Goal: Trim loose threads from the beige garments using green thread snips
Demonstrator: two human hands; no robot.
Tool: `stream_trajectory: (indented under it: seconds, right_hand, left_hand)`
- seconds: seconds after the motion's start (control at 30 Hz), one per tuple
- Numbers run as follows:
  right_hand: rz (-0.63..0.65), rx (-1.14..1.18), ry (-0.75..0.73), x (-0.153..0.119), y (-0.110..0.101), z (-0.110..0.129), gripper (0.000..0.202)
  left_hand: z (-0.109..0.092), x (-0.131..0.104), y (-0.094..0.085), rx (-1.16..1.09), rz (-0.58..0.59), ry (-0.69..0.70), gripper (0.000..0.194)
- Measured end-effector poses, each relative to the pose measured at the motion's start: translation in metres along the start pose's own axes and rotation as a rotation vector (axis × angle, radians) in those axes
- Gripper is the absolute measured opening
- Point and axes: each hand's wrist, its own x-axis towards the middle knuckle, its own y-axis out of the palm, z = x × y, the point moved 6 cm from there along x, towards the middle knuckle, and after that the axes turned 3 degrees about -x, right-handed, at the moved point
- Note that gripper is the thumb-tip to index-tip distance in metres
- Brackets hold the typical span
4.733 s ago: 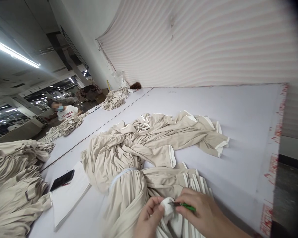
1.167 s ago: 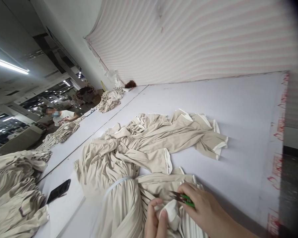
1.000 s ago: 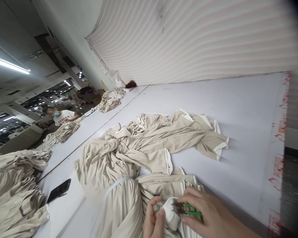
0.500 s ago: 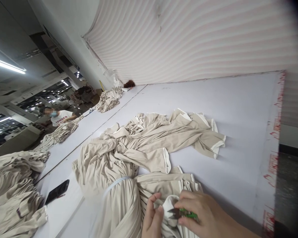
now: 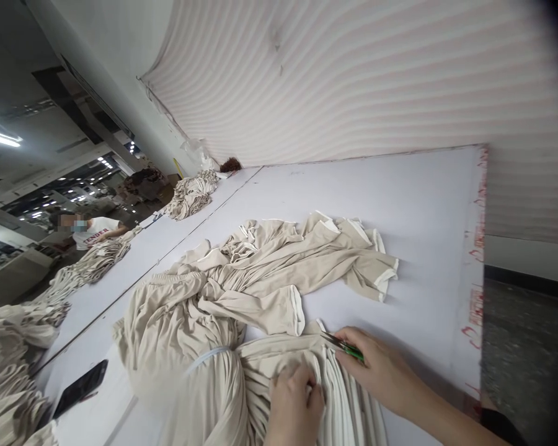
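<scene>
A tied bundle of beige garments with white trim lies in front of me on the white table, bound by a pale band. My left hand presses down on the stacked white-edged folds of the bundle, fingers curled into the cloth. My right hand holds small green-handled thread snips, their blades pointing left at the top of the folds. Loose beige garments lie spread just beyond.
A black phone rests on white paper at the lower left. More beige piles sit left, and further ones along the table. A person in a white shirt works far left. The table's red-marked edge runs at right.
The white cuff I pinched with my left hand is laid down; that hand now presses flat on the folds. My right hand with the snips has lifted off toward the fold tops. View shifted right.
</scene>
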Motion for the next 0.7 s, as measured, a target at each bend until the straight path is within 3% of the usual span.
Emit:
stream_trajectory:
  seconds: [0.13, 0.2, 0.27, 0.33, 0.4, 0.5, 0.6, 0.7]
  right_hand:
    - [0.024, -0.077, -0.028, 0.017, 0.005, 0.008, 0.015]
    - [0.055, -0.110, -0.043, 0.024, 0.011, 0.009, 0.015]
    - [0.089, -0.143, -0.047, 0.029, 0.018, 0.008, 0.013]
    - [0.113, -0.160, -0.049, 0.032, 0.022, 0.007, 0.012]
    - [0.124, -0.158, -0.052, 0.032, 0.023, 0.008, 0.012]
    - [0.131, -0.134, -0.052, 0.028, 0.019, 0.012, 0.013]
    - [0.137, -0.112, -0.051, 0.023, 0.014, 0.018, 0.010]
    - [0.148, -0.075, -0.059, 0.018, 0.010, 0.022, 0.015]
  left_hand:
    - [0.013, -0.018, -0.023, -0.334, -0.254, 0.225, 0.009]
    - [0.020, -0.020, -0.028, -0.556, -0.198, 0.228, 0.021]
    - [0.024, -0.015, -0.022, -0.602, -0.072, 0.083, 0.025]
    - [0.022, -0.008, -0.013, -0.420, 0.015, -0.085, 0.020]
    - [0.014, 0.000, -0.004, -0.207, 0.064, -0.144, 0.013]
    - [0.009, 0.005, 0.009, -0.152, 0.155, -0.127, 0.003]
    - [0.022, -0.002, 0.015, -0.231, 0.232, -0.128, 0.006]
    - [0.030, -0.015, 0.010, -0.287, 0.114, -0.008, 0.013]
